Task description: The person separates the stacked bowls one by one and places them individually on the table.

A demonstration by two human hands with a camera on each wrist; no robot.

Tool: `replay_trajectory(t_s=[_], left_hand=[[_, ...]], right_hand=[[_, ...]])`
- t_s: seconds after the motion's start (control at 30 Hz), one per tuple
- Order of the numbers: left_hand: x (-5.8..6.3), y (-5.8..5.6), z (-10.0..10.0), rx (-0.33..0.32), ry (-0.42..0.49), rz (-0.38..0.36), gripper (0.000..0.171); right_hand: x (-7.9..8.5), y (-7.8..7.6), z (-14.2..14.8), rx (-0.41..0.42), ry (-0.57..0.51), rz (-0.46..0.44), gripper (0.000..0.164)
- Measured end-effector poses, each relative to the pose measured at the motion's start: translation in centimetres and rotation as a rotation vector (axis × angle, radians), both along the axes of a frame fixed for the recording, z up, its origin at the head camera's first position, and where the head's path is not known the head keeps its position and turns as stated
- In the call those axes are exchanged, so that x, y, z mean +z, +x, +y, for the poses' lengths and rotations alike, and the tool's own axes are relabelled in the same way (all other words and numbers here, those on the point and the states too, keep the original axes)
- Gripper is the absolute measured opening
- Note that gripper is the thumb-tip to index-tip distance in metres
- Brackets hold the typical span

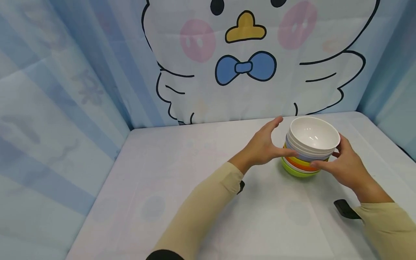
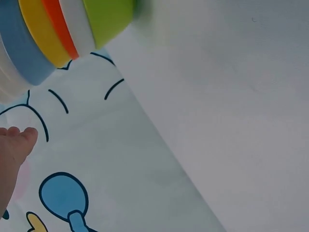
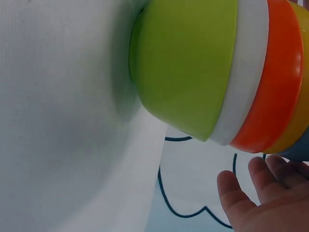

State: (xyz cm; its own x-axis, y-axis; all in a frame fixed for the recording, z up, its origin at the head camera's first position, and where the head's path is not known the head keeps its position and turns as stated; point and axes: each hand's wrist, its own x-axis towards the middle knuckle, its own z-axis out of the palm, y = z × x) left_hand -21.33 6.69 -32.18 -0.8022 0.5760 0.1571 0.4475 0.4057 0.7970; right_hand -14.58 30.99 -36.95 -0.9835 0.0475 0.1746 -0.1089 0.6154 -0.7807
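Head view: bowls [image 1: 310, 147] standing stacked on worktop [image 1: 143, 173], right of centre; left hand [image 1: 261, 146] spreading fingers beside them; right hand [image 1: 350, 168] curving around, grip unclear.

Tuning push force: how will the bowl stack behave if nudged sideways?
Likely to tip if pushed high: the bowl stack is tall, and the lime bowl at its bottom tapers downward. The top white bowl may be slippery, given its glossy shine.
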Motion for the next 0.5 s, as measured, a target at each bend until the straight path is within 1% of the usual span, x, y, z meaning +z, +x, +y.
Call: replay_trajectory(t_s=[0.2,0.4,0.5], left_hand=[[0.3,-0.6,1.4,0.026,-0.021,0.007,0.104],[0.2,-0.9,2.8,0.051,-0.027,-0.031,0.105],[0.1,-1.1,3.3,0.069,-0.025,-0.038,0.105]], right_hand=[[-0.4,-0.3,-0.2,-0.013,-0.029,-0.048,0.109],[-0.5,-0.5,-0.3,-0.030,-0.056,-0.069,0.109],[-0.6,-0.5,-0.5,-0.041,-0.061,-0.077,0.110]])
